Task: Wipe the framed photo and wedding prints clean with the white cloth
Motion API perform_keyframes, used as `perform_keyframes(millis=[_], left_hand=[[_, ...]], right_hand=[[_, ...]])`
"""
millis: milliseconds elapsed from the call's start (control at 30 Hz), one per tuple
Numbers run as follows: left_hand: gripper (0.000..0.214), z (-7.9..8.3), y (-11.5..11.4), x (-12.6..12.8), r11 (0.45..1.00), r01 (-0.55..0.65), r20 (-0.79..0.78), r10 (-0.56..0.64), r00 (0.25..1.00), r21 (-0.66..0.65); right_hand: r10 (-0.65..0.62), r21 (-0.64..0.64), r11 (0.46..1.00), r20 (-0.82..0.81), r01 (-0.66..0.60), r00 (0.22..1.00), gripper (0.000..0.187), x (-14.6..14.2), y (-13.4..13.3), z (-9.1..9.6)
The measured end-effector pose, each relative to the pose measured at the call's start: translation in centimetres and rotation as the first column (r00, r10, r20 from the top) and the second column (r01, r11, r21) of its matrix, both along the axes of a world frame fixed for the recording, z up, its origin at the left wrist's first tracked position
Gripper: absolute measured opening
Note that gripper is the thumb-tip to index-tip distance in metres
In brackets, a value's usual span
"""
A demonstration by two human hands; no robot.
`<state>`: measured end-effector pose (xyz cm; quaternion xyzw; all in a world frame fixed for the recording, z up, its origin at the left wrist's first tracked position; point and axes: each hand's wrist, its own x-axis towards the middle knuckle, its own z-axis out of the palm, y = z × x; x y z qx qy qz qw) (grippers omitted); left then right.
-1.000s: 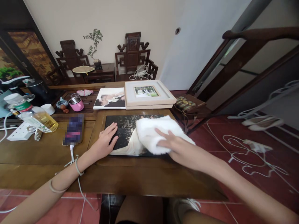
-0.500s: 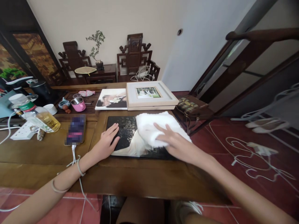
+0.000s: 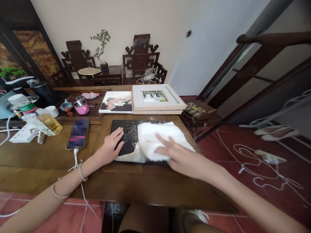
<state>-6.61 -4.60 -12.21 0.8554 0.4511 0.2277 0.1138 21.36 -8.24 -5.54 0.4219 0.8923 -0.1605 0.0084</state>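
A dark photo print (image 3: 127, 137) lies flat on the wooden table (image 3: 48, 158) in front of me. My left hand (image 3: 110, 147) rests flat on its left edge, fingers spread. My right hand (image 3: 178, 155) presses down on a white towel (image 3: 157, 137) that covers the print's right half, fingers stretched over the cloth.
Behind the print lie another photo (image 3: 116, 102) and a stack of pale framed pictures (image 3: 156, 98). To the left are a phone on a cable (image 3: 77, 134), an oil bottle (image 3: 40, 119), a pink cup (image 3: 81, 107) and a power strip (image 3: 21, 136). Cables trail over the red floor at right (image 3: 262, 161).
The towel under my right hand has slid left and towards me across the print. My left hand has stayed in place.
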Motion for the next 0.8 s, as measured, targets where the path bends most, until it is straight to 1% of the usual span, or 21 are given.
perform_keyframes(millis=[100, 167, 233, 300, 367, 467, 567, 633, 700, 733, 800], left_hand=[[0.044, 0.0, 0.0, -0.1, 1.000, 0.009, 0.013, -0.009, 1.000, 0.007], [0.044, 0.1, 0.0, -0.1, 1.000, 0.009, 0.013, -0.009, 1.000, 0.000], [0.044, 0.1, 0.0, -0.1, 1.000, 0.002, 0.012, -0.002, 1.000, -0.014], [0.044, 0.2, 0.0, -0.1, 1.000, -0.005, 0.016, 0.005, 1.000, -0.024], [0.044, 0.2, 0.0, -0.1, 1.000, -0.008, 0.025, 0.009, 1.000, -0.025], [0.045, 0.0, 0.1, -0.1, 1.000, -0.016, 0.040, 0.016, 0.999, -0.017], [0.044, -0.2, 0.2, -0.1, 1.000, -0.020, 0.053, 0.021, 0.998, -0.013], [0.044, -0.2, 0.2, 0.0, 0.999, -0.028, 0.058, 0.028, 0.998, -0.017], [0.043, -0.3, 0.1, 0.0, 0.999, -0.034, 0.057, 0.035, 0.998, -0.017], [0.043, -0.3, 0.1, 0.0, 0.999, -0.033, 0.057, 0.034, 0.998, -0.013], [0.042, -0.4, 0.1, 0.0, 1.000, -0.027, 0.061, 0.027, 0.998, 0.000]], right_hand=[[-0.015, 0.027, 1.000, 0.006, 0.015, 1.000, 0.058, -0.9, 4.3, 0.2], [-0.019, 0.051, 0.999, 0.001, 0.018, 1.000, 0.057, -1.4, 6.7, 0.4], [-0.010, 0.070, 0.997, -0.021, 0.011, 1.000, 0.056, -1.7, 8.1, 0.6], [0.001, 0.068, 0.998, -0.039, 0.002, 0.999, 0.053, -1.7, 8.1, 0.7], [-0.008, 0.042, 0.999, -0.028, 0.009, 1.000, 0.051, -1.5, 6.8, 0.8], [0.000, -0.028, 1.000, 0.012, 0.000, 1.000, 0.053, -1.0, 2.9, 1.0], [0.071, -0.131, 0.989, 0.040, -0.066, 0.997, 0.056, -0.7, -1.7, 1.3], [0.125, -0.172, 0.978, 0.051, -0.115, 0.991, 0.057, -0.8, -4.0, 1.5], [0.157, -0.180, 0.973, 0.061, -0.144, 0.986, 0.058, -1.1, -5.1, 1.7], [0.158, -0.177, 0.973, 0.064, -0.145, 0.985, 0.059, -1.3, -5.2, 1.7], [0.129, -0.171, 0.979, 0.075, -0.114, 0.989, 0.062, -1.8, -4.5, 1.7]])
